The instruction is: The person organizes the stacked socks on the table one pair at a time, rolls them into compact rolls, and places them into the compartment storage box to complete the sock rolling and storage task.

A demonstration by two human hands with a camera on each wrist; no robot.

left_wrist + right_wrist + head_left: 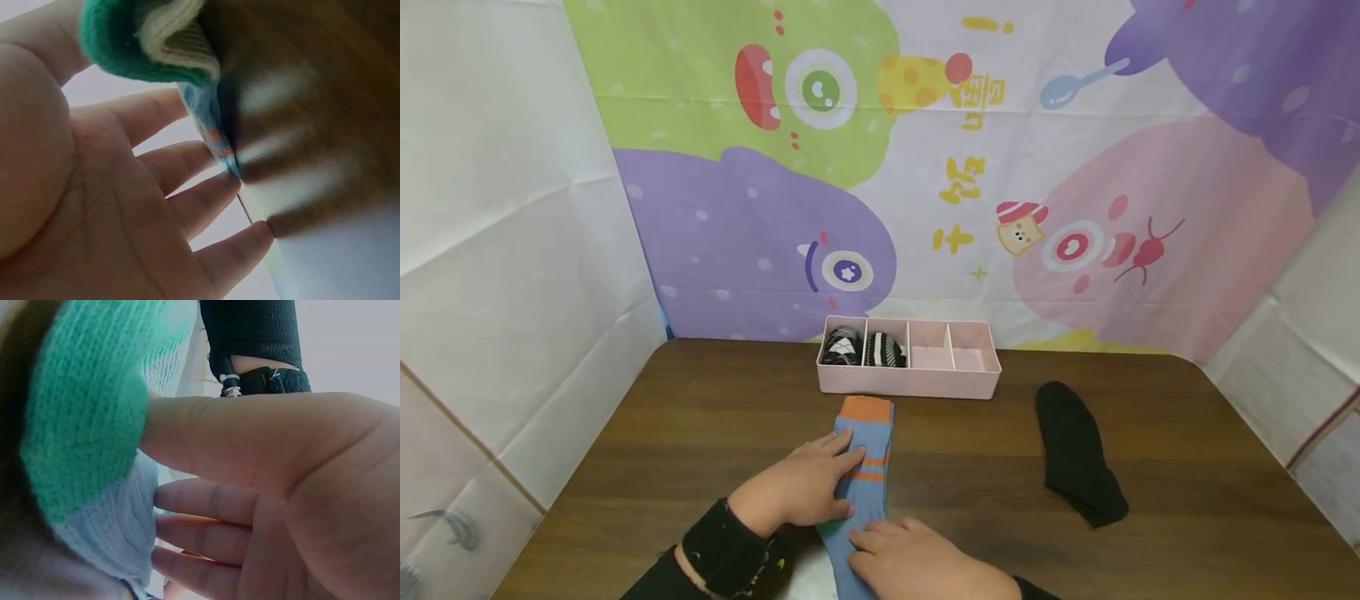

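Cartoon-printed backdrop behind a brown wooden table. At 6 o'clock a blue sock with orange cuff is being held flat: the left hand is being pressed on it with fingers spread, and the right hand is being laid flat on the near end. Being soft, light and limp knit, it is judged best pinched at a folded edge. A pink organizer tray lies at 12 o'clock, a black sock at 3.

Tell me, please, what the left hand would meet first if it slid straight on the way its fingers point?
The left hand lies flat on the blue sock, fingers pointing right across it; past the sock's edge, probably only bare table.
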